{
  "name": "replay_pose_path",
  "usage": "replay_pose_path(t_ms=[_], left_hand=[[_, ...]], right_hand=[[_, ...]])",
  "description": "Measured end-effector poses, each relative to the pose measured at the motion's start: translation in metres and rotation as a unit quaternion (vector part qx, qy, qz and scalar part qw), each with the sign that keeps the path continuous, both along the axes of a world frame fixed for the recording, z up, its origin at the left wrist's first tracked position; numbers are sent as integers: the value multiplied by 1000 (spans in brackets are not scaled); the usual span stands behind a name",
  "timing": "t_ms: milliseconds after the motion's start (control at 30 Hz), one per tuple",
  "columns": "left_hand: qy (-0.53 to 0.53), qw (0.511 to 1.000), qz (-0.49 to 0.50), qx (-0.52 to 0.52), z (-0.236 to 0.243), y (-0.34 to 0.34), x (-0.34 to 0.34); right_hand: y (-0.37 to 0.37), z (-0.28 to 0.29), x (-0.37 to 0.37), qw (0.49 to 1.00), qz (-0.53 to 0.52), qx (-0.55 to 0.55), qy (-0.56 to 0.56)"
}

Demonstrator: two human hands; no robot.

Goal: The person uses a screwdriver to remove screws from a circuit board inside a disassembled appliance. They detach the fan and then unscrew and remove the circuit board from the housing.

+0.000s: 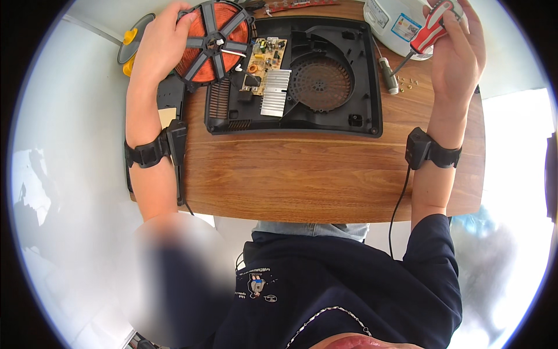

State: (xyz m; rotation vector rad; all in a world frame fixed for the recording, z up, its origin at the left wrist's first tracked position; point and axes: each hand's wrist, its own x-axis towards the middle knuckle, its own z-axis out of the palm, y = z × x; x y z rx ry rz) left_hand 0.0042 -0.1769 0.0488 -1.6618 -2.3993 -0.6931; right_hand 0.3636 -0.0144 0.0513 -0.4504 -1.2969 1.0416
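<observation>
My left hand [164, 43] is closed on the rim of a round copper coil [195, 61] with dark radial bars, held up at the far left of the table. A short white lead shows near its hub. My right hand [459, 61], at the far right, grips a red and grey screwdriver [429, 30] whose shaft points down and left. Between the hands lies a black plastic housing [349, 119] with a round vent grille. Inside it sit a circuit board [268, 55] and a finned silver heat sink [275, 93]. The coil overlaps the housing's left edge.
A second screwdriver [388, 75] with a grey handle lies right of the housing, beside several small screws [411, 82]. A white container [381, 17] stands behind. Black flat panels lie at the left table edge, near a yellow and grey object [132, 43]. A cable hangs from my right wrist strap.
</observation>
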Motion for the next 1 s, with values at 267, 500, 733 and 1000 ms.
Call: replay_pose_path(t_ms=[267, 500, 733, 1000], left_hand=[[55, 995, -21, 83, 27, 0, 51], [-2, 989, -2, 150, 38, 9, 74], [-28, 967, -84, 238, 42, 12, 94], [13, 942, -121, 313, 36, 18, 112]], right_hand=[[-2, -9, -7, 998, 59, -9, 34], [-7, -6, -5, 986, 135, -82, 56], [-5, -15, -7, 960, 248, -116, 59], [2, -23, -9, 929, 319, -173, -77]])
